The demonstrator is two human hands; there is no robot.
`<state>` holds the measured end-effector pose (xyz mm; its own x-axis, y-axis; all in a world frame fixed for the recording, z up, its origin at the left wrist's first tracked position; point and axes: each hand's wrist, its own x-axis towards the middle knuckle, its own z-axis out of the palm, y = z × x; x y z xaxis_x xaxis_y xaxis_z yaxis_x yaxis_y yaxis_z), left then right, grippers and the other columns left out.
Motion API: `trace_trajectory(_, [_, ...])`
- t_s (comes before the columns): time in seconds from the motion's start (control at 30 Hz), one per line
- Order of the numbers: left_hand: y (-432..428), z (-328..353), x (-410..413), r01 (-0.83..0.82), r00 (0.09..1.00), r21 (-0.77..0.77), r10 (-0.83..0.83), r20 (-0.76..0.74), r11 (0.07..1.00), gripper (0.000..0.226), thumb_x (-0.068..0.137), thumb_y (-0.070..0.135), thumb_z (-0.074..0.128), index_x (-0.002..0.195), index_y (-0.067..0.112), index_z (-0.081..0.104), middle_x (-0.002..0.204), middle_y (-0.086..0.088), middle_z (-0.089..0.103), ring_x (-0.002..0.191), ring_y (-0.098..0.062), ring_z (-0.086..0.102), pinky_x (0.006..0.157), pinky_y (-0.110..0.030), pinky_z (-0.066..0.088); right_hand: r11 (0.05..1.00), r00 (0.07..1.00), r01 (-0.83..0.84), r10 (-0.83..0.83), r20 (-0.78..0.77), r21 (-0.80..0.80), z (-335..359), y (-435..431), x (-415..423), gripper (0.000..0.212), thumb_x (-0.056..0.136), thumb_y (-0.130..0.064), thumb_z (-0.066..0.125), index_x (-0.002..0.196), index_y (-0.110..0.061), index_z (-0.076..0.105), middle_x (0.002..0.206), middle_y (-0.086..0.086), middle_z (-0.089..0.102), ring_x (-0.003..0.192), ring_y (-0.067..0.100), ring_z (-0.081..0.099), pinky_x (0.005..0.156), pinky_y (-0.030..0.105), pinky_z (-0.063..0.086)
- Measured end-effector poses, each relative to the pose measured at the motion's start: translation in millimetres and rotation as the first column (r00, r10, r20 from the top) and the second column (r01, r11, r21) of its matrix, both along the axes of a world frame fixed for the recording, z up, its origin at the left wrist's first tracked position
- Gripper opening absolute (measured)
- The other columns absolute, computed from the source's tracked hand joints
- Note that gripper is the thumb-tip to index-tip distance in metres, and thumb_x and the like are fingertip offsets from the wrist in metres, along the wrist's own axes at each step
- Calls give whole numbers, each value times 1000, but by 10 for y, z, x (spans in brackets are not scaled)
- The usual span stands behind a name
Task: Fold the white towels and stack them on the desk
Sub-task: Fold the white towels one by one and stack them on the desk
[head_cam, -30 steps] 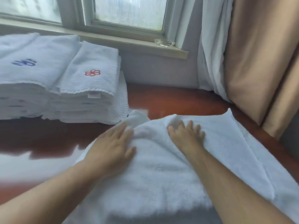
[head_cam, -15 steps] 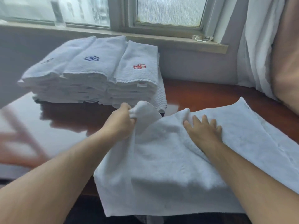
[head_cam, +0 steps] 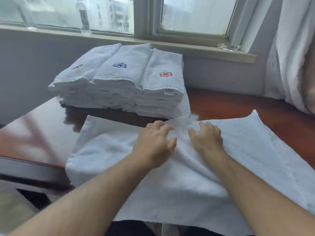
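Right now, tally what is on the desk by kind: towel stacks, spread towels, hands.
Stacks: 3
Spread towel: 1
Hands: 2, left hand and right hand, both on the spread towel
Total: 6

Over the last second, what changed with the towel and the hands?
The left hand let go of the bunched corner it pinched; that part of the towel now lies spread leftward on the desk. The right hand still presses the towel; the folded stacks are unmoved.

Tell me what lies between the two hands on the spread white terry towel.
Only a wrinkled strip of that white towel, between left hand and right hand; head view.
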<state>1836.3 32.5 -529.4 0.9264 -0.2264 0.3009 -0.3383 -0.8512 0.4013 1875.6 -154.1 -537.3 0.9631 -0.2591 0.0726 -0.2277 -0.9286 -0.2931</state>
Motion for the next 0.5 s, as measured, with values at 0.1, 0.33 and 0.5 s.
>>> trace_trajectory(0.1, [-417,-148,16,-4,976,186,45,-213,983,72,93,71,30,153,32,28,163,-8,20,150,-29,12,119,-51,7,977,969,187,-201,-141,-106,-3,-549,-170,75,90,-66,28,143,-16,45,151,8,37,139,35,27,112,50,23])
trace_trajectory(0.33, [-812,-250,322,180,963,296,-107,-246,938,81,88,79,22,156,37,11,169,-5,0,155,-27,-4,120,-60,-7,763,739,609,-645,-197,-215,142,-2211,-688,91,91,-74,17,156,-10,28,159,17,26,144,38,22,115,50,25])
trace_trajectory(0.5, [-948,-269,452,191,966,302,-125,-225,934,82,86,80,20,156,38,11,169,-2,-3,155,-22,-7,120,-59,-6,756,773,590,-630,-73,-284,159,-2037,-510,60,99,-38,33,146,-4,45,155,19,34,144,39,27,116,49,27])
